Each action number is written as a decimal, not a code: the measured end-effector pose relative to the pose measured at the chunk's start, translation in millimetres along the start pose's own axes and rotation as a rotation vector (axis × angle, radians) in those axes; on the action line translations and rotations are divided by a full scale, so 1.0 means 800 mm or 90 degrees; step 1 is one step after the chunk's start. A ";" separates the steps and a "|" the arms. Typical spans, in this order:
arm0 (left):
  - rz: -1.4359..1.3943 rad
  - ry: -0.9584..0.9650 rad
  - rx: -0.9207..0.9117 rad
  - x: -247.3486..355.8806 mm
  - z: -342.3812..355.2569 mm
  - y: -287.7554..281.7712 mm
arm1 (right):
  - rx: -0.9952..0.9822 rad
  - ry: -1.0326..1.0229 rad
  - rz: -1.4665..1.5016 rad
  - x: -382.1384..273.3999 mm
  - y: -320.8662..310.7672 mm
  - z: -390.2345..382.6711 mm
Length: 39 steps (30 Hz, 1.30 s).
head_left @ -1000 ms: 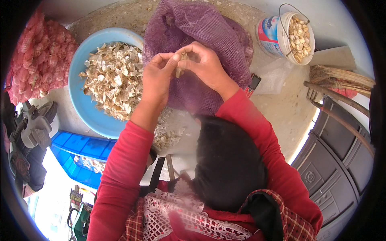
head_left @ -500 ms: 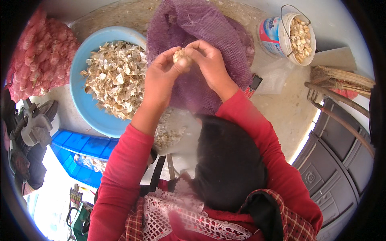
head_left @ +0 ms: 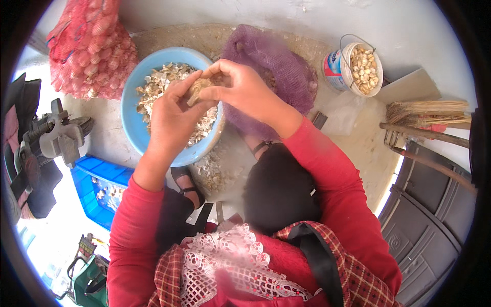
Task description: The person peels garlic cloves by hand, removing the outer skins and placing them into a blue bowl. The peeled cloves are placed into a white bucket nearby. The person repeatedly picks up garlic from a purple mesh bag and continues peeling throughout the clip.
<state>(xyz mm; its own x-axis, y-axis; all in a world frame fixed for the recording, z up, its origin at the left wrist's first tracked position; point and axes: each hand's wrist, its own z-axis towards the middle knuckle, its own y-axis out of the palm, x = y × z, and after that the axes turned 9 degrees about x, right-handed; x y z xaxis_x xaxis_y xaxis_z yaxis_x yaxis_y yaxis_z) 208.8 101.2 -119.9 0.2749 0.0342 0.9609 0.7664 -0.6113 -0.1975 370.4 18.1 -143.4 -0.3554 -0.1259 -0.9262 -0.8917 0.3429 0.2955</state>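
Garlic bulb (head_left: 197,89) sits clamped between your left hand (head_left: 174,115) and right hand (head_left: 245,89), both grips closed on it, above the blue bowl's (head_left: 130,110) near-right rim; purple mesh sack (head_left: 279,64) just right.

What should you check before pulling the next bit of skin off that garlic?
1. Garlic piece pinched by both hands: ok, left hand and right hand meet on it.
2. Hands over the blue bowl so skins drop in: ok.
3. Room in the bowl: ok, though husks already cover it.
4. Small bucket for peeled cloves upright: ok.
5. Purple mesh sack close by: ok, just behind the hands.
6. How much skin remains: cannot tell, fingers hide it.
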 end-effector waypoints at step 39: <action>-0.304 0.125 0.198 0.044 -0.098 -0.129 | 0.243 -0.235 -0.199 -0.059 0.224 -0.009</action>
<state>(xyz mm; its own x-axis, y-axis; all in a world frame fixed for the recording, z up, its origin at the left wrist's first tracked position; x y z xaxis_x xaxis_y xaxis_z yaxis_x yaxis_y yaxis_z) 94.1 103.7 -50.2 -0.2314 0.0840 0.9692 0.9205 -0.3034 0.2461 225.3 79.1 -45.1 0.0887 0.0328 -0.9955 -0.7507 0.6591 -0.0452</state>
